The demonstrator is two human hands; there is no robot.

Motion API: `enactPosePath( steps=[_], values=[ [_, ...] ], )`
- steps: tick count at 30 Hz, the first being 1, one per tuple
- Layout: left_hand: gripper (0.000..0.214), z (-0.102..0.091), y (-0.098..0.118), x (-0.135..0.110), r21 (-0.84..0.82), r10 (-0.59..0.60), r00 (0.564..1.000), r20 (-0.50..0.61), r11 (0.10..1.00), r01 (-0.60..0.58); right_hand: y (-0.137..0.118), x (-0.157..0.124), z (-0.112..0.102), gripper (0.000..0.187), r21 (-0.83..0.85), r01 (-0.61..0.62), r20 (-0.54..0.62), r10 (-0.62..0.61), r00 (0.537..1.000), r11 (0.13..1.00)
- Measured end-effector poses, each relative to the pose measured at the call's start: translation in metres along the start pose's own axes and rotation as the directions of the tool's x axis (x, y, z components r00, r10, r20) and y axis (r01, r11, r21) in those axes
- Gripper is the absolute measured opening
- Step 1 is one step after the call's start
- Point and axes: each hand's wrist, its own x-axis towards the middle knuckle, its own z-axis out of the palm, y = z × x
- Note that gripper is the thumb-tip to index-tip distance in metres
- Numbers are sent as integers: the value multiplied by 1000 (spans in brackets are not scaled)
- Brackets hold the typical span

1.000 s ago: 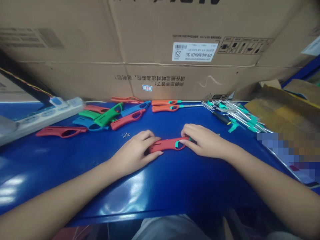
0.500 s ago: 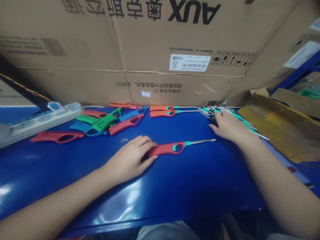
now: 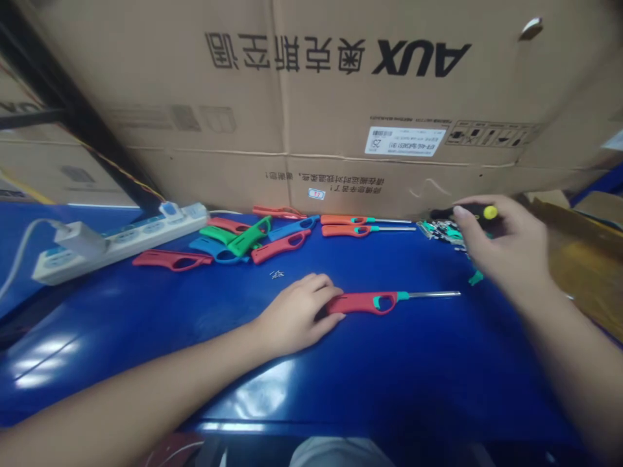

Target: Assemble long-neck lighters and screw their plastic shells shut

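L hand (image 3: 299, 314) has its grip round the butt of the red lighter (image 3: 357, 302), thumb on the near side, fingers on the far, prob. to steady it flat. Lighter lies mid-worktop (image 3: 389, 370), in front of the person, metal tube pointing R; held by the butt, the trigger loop & tube are left uncovered. R hand (image 3: 516, 250) has its grip clenched around a dark tool (image 3: 477, 211) w/ a yellow end, likely a screwdriver, by the heap of green & metal parts (image 3: 440, 230); can't make out its tip.

Two orange lighters (image 3: 341, 220) lie side by side at the back, tubes R, prob. lined up to stay apart from the loose coloured handles (image 3: 250, 239) to their L. Tiny metal bits (image 3: 277, 275), maybe screws, sit near the L hand, prob. for easy reach.

Containers: big cardboard box (image 3: 316, 91) stands behind like a wall, print upside down; contents n/a to see. Brown packaging (image 3: 579, 259) at far R, inside not visible either. Small bits & handles lie straight on the worktop, no tray under them. Power strip (image 3: 131, 233) at L has plugs in it.
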Motion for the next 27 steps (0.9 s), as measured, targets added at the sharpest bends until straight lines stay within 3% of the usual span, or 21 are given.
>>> enactPosePath(
  steps=[3, 5, 7, 11, 15, 20, 27],
  values=[
    [35, -1, 3, -1, 3, 34, 999, 11, 999, -34, -38, -11, 21, 22, 406, 23, 231, -128, 965, 913],
    [36, -2, 6, -1, 6, 72, 997, 32, 997, -72, -67, -17, 36, 23, 619, -108, 402, -196, 894, 778],
    [38, -3, 7, -1, 2, 99, 994, 49, 995, -99, -93, -22, 53, 25, 702, -277, 508, -190, 840, 656],
    [44, -1, 6, -2, -42, 121, 992, 32, 992, -119, -128, -31, 88, 29, 756, -429, 564, -160, 810, 494],
    [41, 2, 2, -2, -87, 162, 986, -29, 983, -164, -136, -42, 110, 26, 760, -403, 575, -238, 783, 511],
    [24, 7, -2, -2, -96, 187, 981, -43, 977, -190, -135, -55, 111, 23, 722, -347, 599, -290, 746, 598],
    [35, 6, -1, -3, -85, 173, 983, -55, 980, -177, -132, -54, 112, 24, 761, -400, 559, -203, 804, 510]
  ],
)
